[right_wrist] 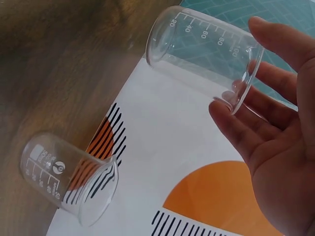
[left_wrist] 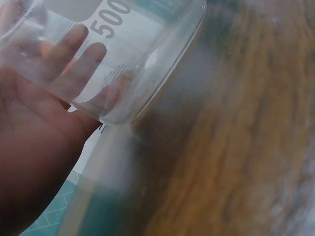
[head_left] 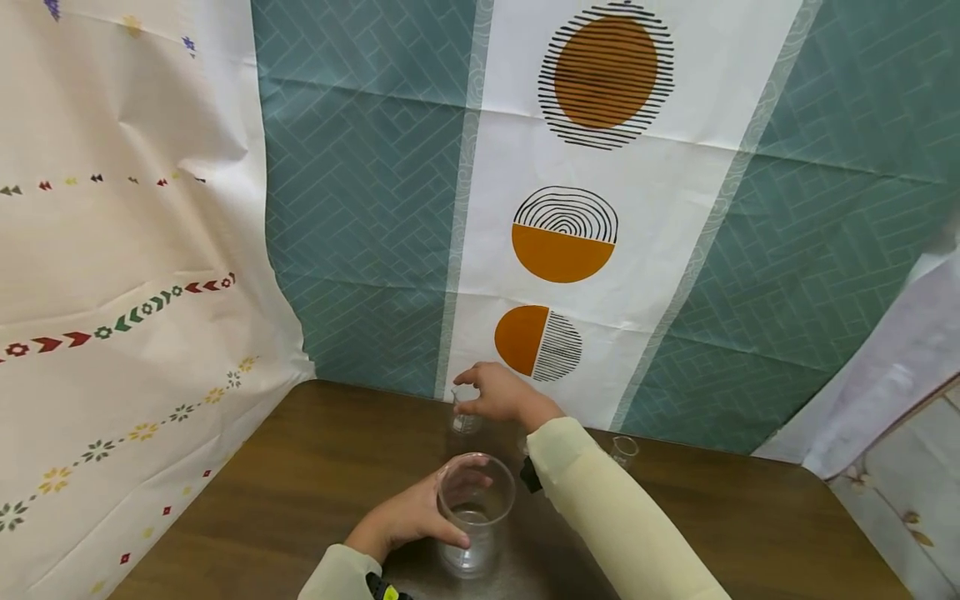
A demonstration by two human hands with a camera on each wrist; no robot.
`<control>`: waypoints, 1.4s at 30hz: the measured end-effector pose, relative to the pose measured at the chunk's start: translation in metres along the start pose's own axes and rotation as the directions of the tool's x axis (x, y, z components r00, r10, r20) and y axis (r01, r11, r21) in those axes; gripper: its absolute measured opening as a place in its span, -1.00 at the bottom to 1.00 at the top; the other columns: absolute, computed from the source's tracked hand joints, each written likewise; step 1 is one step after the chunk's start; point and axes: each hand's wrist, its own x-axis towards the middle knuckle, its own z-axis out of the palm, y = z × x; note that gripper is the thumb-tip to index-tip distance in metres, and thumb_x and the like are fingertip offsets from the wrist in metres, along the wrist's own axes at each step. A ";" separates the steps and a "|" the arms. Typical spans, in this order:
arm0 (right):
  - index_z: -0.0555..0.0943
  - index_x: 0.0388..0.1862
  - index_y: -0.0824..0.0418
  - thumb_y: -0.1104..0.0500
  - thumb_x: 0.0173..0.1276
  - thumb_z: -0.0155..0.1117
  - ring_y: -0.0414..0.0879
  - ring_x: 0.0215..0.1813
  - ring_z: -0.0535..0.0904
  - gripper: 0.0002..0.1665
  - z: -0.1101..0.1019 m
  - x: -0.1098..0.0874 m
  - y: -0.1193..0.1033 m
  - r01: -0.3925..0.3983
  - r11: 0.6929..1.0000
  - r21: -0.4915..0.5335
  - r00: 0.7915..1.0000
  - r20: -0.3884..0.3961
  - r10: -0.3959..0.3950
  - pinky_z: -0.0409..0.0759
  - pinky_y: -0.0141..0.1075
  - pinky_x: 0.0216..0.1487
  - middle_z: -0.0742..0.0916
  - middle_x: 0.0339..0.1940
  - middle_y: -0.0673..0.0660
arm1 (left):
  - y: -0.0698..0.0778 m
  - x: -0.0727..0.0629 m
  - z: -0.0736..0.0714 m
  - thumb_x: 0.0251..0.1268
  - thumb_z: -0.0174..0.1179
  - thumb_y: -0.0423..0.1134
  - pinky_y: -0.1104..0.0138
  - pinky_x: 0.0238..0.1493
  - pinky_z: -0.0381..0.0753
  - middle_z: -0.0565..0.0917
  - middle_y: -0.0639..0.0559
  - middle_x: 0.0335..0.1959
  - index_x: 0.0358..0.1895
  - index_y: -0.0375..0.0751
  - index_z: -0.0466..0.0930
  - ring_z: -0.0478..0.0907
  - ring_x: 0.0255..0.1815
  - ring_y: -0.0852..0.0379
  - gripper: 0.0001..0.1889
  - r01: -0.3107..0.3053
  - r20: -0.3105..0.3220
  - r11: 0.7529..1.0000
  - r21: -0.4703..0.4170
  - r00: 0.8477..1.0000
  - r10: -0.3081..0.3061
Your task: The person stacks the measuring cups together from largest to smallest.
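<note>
My left hand [head_left: 420, 512] is wrapped round a large clear glass beaker [head_left: 472, 554] standing on the near part of the table. In the left wrist view, the large "500" mark shows on this beaker [left_wrist: 167, 44], with fingers seen through the glass. Farther back, my right hand [head_left: 502, 393] holds a smaller beaker [head_left: 465, 421] from above by its rim. The right wrist view shows white graduations up to 100 on the smaller beaker [right_wrist: 204, 54], thumb and fingertips at opposite sides of its rim. It has nothing visible inside.
A still smaller spouted beaker [right_wrist: 69, 179] stands beside the held one in the right wrist view. Right of my right sleeve, a glass beaker [head_left: 624, 450] stands near the table's back edge. Patterned cloth [head_left: 360, 208] hangs behind the brown table [head_left: 300, 467].
</note>
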 end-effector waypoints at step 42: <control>0.58 0.22 0.09 -0.09 0.27 0.34 -0.05 0.20 0.55 -0.43 -0.020 -0.037 -0.015 0.027 0.992 -0.125 1.000 -0.007 -0.028 0.50 -0.19 0.27 0.63 0.20 0.06 | 0.003 0.000 0.001 0.01 0.48 -0.19 0.43 0.36 0.29 0.26 -0.17 0.45 0.48 0.01 0.02 0.26 0.46 0.08 -0.01 0.041 -0.013 0.998 0.051 0.999 -0.040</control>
